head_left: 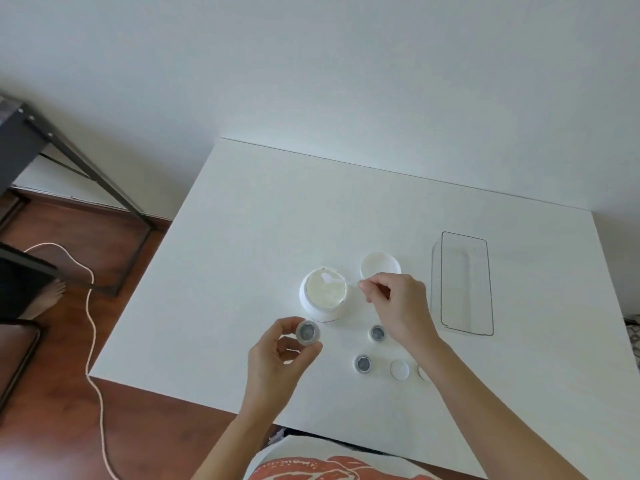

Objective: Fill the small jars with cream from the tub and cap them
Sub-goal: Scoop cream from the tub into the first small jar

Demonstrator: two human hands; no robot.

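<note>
We seem to be in a room of a home rather than a lab or shop. A plain white worktop point(277, 237) stands pushed against a bare white wall point(311, 64), over a reddish-brown wooden floor point(52, 427) edged by a white skirting board point(69, 188). A pale cord point(90, 320) trails loose across the floorboards, a dark metal-framed piece of furniture point(69, 157) stands to the left, and beside it we can make out a bare foot point(48, 299) resting on the floor.
</note>
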